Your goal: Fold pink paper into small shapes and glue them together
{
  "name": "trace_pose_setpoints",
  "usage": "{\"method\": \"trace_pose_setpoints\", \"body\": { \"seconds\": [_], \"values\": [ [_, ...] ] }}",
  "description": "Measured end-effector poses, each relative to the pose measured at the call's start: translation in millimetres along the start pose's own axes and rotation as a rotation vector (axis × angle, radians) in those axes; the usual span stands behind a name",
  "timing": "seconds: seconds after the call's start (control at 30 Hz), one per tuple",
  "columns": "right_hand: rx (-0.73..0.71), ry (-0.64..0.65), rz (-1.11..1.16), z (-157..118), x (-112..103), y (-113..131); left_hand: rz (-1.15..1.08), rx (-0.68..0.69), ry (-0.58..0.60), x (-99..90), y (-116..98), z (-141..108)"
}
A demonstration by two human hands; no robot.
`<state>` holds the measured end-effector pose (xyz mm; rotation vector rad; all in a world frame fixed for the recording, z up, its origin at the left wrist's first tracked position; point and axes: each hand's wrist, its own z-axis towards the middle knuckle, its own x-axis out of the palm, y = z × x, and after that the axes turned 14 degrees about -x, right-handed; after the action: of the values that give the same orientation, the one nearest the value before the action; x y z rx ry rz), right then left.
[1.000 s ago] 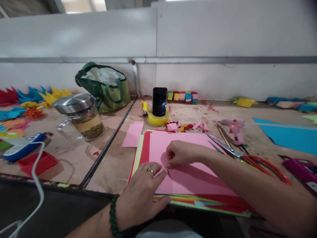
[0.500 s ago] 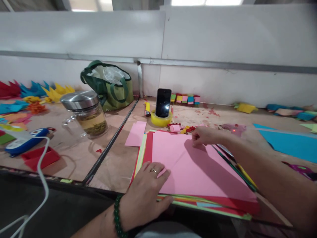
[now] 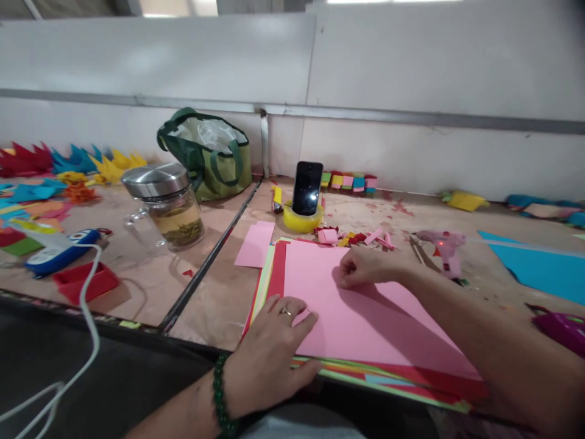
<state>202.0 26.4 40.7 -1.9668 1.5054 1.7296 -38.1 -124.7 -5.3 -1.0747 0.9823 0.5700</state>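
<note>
A large pink sheet of paper (image 3: 315, 274) lies on a stack of coloured paper (image 3: 274, 268) with red, green and yellow edges showing. My left hand (image 3: 274, 341) rests on the stack's front left part, its fingers stretched out and the thumb at the front edge. It wears a ring and a green bead bracelet (image 3: 220, 390). Over the upper middle of the pink sheet is my right hand (image 3: 365, 268), fingers curled in and knuckles low to the paper. Whatever it may hold is hidden. Its forearm crosses the right side of the sheet.
Behind the stack, a phone (image 3: 307, 189) leans in a yellow tape roll (image 3: 301, 221). Paper scraps (image 3: 356, 238) and a pink glue gun (image 3: 445, 247) lie nearby. A glass tea mug (image 3: 176, 222), a green bag (image 3: 223, 161) and a red paper box (image 3: 86, 283) stand left. Blue paper (image 3: 539, 268) lies right.
My right hand has moved left and slightly nearer over the pink sheet, still curled. My left hand stays in place on the stack. The camera view has shifted slightly; the glue gun now shows more clearly.
</note>
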Motion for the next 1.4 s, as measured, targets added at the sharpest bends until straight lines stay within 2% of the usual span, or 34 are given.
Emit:
{"method": "trace_pose_setpoints", "body": {
  "seconds": [0.1, 0.2, 0.3, 0.33, 0.43, 0.63, 0.77, 0.87, 0.97, 1.07, 1.23, 1.3, 1.4],
  "values": [
    [0.076, -0.028, -0.064, -4, -17, -9, -0.007, -0.006, 0.003, 0.0, 0, 0],
    [0.093, -0.127, -0.141, -5, -18, 5, -0.023, -0.001, 0.008, 0.7, 0, 0],
    [-0.013, -0.2, -0.155, 2, 0, 33, -0.046, -0.007, 0.015, 1.6, 2, -2],
    [-0.107, -0.208, -0.152, 5, 6, 41, -0.049, -0.01, 0.014, 1.9, 3, -2],
    [-0.259, -0.19, -0.237, 11, 20, 51, -0.05, -0.015, 0.015, 2.5, 5, -2],
    [-0.182, -0.135, -0.143, 4, 17, 43, 0.005, -0.002, 0.007, 2.0, 5, -3],
    [-0.254, -0.185, -0.184, 5, 20, 47, 0.049, -0.005, 0.034, 0.1, -2, -2],
    [-0.191, -0.224, -0.181, 12, 27, 46, 0.025, -0.029, 0.037, -0.8, -6, -1],
    [-0.146, -0.217, -0.138, 16, 28, 33, 0.009, -0.032, 0.035, -1.6, -5, 0],
    [-0.106, -0.236, -0.121, 14, 21, 13, 0.01, -0.033, 0.056, -2.6, -2, -1],
    [-0.028, -0.345, -0.114, 1, 12, -8, 0.026, -0.047, 0.087, 0.1, 0, -2],
    [-0.064, -0.387, -0.107, -3, 17, -6, 0.04, -0.053, 0.102, 0.9, -1, -3],
    [-0.166, -0.377, -0.061, -7, 29, 2, 0.076, -0.051, 0.139, -4.6, -5, -2]
  ]
}}
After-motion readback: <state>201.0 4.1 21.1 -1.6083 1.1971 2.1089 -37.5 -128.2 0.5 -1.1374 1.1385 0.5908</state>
